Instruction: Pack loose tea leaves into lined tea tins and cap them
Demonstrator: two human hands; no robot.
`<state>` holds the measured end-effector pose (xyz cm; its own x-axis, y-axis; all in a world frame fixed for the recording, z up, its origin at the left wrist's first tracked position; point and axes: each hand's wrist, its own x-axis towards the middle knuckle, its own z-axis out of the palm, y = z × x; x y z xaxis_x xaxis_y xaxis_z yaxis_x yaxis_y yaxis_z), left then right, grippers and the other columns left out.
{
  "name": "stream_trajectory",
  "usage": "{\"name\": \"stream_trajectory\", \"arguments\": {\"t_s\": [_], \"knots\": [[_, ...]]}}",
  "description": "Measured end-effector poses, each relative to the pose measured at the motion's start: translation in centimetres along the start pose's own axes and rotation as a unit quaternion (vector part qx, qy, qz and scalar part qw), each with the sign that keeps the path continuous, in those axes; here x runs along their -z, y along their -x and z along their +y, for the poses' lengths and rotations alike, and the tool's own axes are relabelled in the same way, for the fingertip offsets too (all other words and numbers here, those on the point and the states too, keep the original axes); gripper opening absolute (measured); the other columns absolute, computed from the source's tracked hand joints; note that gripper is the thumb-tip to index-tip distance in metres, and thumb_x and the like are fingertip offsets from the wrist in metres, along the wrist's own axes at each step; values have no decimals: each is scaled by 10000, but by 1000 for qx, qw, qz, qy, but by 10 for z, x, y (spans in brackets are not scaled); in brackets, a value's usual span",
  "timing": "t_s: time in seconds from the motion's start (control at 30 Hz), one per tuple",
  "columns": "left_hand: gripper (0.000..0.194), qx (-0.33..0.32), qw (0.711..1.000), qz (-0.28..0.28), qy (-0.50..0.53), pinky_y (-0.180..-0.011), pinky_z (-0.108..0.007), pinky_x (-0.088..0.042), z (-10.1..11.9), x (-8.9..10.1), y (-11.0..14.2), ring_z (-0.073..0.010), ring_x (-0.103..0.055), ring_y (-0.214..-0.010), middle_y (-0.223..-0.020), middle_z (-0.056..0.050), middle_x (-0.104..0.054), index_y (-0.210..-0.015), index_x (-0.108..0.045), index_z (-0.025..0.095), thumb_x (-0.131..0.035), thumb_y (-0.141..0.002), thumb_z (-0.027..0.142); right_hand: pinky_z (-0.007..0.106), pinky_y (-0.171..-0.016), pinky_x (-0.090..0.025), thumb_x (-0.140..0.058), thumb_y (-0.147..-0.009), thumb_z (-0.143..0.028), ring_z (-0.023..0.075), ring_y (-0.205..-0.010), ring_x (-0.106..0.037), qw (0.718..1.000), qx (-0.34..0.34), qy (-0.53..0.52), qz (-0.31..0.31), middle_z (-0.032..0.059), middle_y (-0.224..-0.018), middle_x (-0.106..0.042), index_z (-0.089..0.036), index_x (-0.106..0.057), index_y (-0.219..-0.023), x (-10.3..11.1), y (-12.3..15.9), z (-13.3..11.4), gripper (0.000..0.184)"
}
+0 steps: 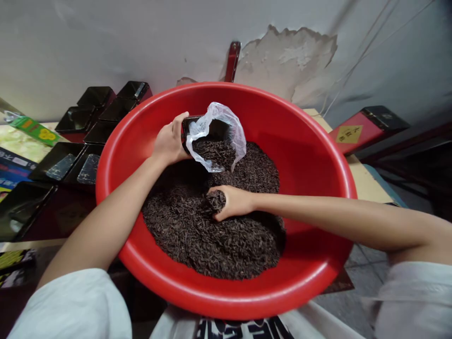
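A big red plastic basin (pixel 310 155) sits in front of me, holding a heap of dark loose tea leaves (pixel 212 235). My left hand (pixel 170 141) grips a black tin lined with a clear plastic bag (pixel 217 127), tilted over the heap at the basin's far side; the bag holds some tea. My right hand (pixel 231 202) is cupped shut round a handful of tea leaves, resting on the heap just below the bag's mouth.
Several open black tins (pixel 99 110) stand in rows on the table to the left. A red and black box (pixel 367 125) lies at the right. A red handle (pixel 232 61) leans against the peeling wall behind the basin.
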<state>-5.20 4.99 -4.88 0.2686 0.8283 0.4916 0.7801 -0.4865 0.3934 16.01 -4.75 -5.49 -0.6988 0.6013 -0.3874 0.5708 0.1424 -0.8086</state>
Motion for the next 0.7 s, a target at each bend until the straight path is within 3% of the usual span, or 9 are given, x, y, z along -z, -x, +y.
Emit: {"name": "stream_trajectory", "arguments": {"t_s": [0.1, 0.2, 0.3, 0.43, 0.57, 0.63, 0.7], "knots": [[695, 0, 1000, -1, 8, -985, -492, -453, 0, 0, -1, -345, -565, -1163, -1323, -114, -548, -1219, -459, 246, -700, -613, 484, 309, -760, -475, -670, -554, -163, 126, -682, -546, 990, -65, -125, -21, -25, -710, -584, -160, -548, -736, 0, 20, -3, 220], [729, -8, 1000, -2, 7, -990, -486, -452, -1, -2, 0, -338, -559, -1174, -1342, -115, -533, -1251, -434, 244, -705, -615, 474, 312, -748, -491, -672, -532, -190, 131, -686, -563, 959, -147, -241, -17, -21, -706, -606, -165, -564, -712, 2, 34, -8, 210], [751, -19, 1000, 1, 4, -1005, -465, -447, -3, -4, 0, -325, -543, -1198, -1365, -104, -514, -1269, -415, 255, -710, -613, 471, 301, -725, -511, -681, -522, -216, 144, -703, -596, 934, -173, -313, -7, -21, -716, -638, -178, -580, -736, 11, 43, -19, 240], [737, -23, 1000, 5, -8, -990, -461, -453, -5, -5, 0, -321, -555, -1183, -1362, -103, -515, -1283, -393, 259, -692, -634, 442, 300, -710, -536, -680, -546, -220, 147, -674, -612, 932, -129, -337, 40, -13, -697, -649, -184, -580, -754, 33, 42, -47, 234], [765, -25, 999, 4, -21, -976, -482, -457, -5, -5, -1, -344, -559, -1170, -1363, -141, -505, -1314, -358, 208, -669, -647, 416, 356, -781, -550, -675, -635, -251, 168, -741, -631, 937, -25, -298, 178, 25, -785, -663, -162, -586, -858, 62, 16, -69, 256], [756, -19, 1000, 5, -14, -987, -479, -449, -5, -4, -1, -338, -559, -1172, -1370, -130, -498, -1310, -364, 224, -675, -651, 425, 389, -886, -518, -703, -648, -263, 185, -879, -629, 935, 43, -228, 269, 31, -885, -658, -150, -580, -914, 77, -3, -71, 314], [748, -9, 1000, 8, -8, -984, -470, -454, -6, -4, -1, -330, -567, -1161, -1377, -110, -491, -1303, -372, 254, -685, -649, 436, 438, -960, -469, -746, -623, -288, 209, -986, -601, 936, 96, -112, 320, 25, -945, -635, -141, -577, -940, 88, -18, -69, 388]]}}
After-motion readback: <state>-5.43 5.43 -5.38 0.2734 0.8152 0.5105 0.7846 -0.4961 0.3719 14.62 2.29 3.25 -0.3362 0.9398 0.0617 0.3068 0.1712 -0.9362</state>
